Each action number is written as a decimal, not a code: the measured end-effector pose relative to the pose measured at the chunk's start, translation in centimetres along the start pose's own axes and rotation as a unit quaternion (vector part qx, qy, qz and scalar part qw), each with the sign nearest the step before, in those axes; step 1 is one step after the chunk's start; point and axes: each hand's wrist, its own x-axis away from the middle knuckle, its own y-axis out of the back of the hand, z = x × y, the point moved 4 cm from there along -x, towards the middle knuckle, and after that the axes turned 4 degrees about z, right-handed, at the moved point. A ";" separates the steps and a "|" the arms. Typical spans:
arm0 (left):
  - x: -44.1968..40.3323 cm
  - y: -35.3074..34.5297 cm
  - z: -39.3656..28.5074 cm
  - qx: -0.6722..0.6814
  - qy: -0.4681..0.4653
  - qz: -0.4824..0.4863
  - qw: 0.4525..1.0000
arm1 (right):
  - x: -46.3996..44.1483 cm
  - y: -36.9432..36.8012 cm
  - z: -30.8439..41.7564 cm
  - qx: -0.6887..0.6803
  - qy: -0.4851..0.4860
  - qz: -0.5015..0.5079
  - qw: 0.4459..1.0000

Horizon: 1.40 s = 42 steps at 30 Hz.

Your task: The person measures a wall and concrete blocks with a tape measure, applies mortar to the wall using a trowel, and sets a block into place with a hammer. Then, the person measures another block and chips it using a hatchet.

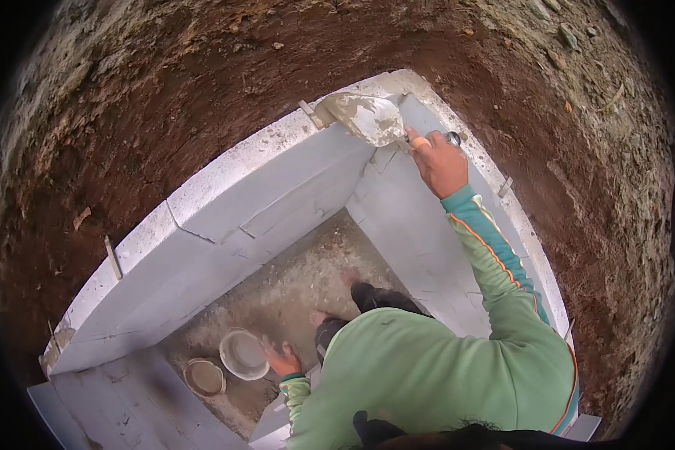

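Seven o'clock: our left hand point(280, 358) hangs with fingers spread, beside a large bucket point(244, 374); a smaller bucket point(205, 394) stands next to that. Two o'clock: our right hand point(441, 166) grips a trowel point(379, 120), its smeared blade at one o'clock, by the wall's point(277, 187) top corner.

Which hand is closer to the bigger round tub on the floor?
Left. The left hand is close beside the bigger tub; I can't tell if they touch. The right hand is farther, up near the top of the wall, holding the trowel.
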 end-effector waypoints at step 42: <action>0.7 -5.2 10.7 -0.043 0.048 0.118 0.991 | 4.2 -8.7 3.6 -0.872 -0.278 0.000 0.404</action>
